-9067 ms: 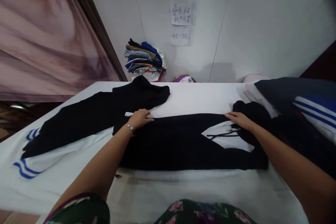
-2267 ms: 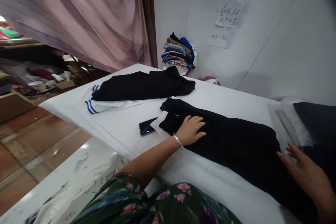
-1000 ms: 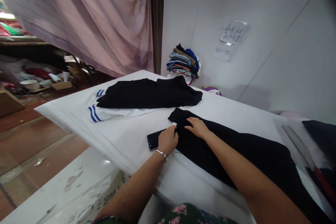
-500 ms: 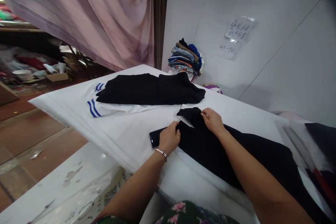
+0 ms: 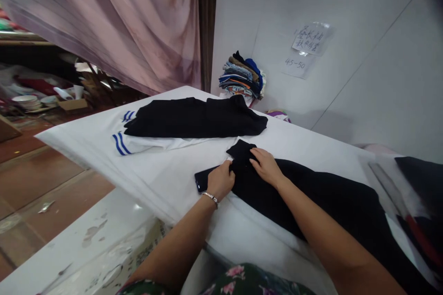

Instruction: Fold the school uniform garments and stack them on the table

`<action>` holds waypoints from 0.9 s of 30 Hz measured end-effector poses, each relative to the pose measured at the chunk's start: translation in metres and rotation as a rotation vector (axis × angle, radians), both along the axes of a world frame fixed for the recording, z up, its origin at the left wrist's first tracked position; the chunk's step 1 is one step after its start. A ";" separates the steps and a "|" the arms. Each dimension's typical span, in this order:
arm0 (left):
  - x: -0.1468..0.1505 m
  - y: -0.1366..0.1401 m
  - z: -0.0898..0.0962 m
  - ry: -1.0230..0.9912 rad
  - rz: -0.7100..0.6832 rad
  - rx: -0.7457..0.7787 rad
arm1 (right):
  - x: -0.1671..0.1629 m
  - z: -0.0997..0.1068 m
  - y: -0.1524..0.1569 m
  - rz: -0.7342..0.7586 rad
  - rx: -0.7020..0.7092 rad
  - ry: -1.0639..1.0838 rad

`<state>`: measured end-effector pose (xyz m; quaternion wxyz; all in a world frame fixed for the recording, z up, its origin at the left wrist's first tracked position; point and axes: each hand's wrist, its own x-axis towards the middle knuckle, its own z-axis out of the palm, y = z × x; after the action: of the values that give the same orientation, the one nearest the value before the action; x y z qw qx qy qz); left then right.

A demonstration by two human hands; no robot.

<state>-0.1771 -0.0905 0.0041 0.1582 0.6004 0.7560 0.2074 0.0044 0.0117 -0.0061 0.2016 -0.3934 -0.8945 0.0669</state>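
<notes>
A long black garment, whose kind I cannot make out, lies along the white-covered table and runs off toward the lower right. My left hand is closed on its near corner at the left end. My right hand has its fingers bent onto the far side of that same end, gripping the cloth beside a small folded-over flap. Partly under my left wrist and hand, a dark phone rests on the table. Beyond my hands lies another black garment, spread over a white one with blue-striped cuffs.
A pile of folded clothes stands at the table's far edge against the wall. Dark and red cloth lies at the right. A pink curtain hangs at the back left. The white table has a corner jutting left.
My right hand has moved left and brought the far part of the garment's end over toward my left hand, closing the white gap between them. My left hand keeps its grip.
</notes>
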 end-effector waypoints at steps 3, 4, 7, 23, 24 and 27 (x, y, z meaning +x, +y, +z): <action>0.001 0.001 -0.002 -0.001 0.012 0.018 | -0.003 -0.010 -0.007 0.092 -0.110 -0.013; 0.001 0.001 -0.003 0.002 0.016 0.039 | -0.004 -0.015 -0.007 0.087 -0.150 0.009; 0.001 0.002 -0.007 0.062 0.011 0.155 | -0.002 -0.026 -0.003 0.016 -0.234 0.190; 0.003 0.010 -0.006 0.191 -0.055 0.128 | 0.051 -0.019 -0.088 0.095 -0.128 0.151; 0.004 0.011 -0.006 0.185 -0.058 0.128 | 0.056 -0.020 -0.091 0.087 -0.130 0.138; 0.005 0.012 -0.004 0.169 -0.053 0.112 | 0.067 -0.016 -0.094 0.018 -0.067 0.183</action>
<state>-0.1724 -0.0785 -0.0001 0.0655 0.6436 0.7375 0.1936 0.0717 -0.0820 -0.0219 0.2684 -0.3839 -0.8732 0.1344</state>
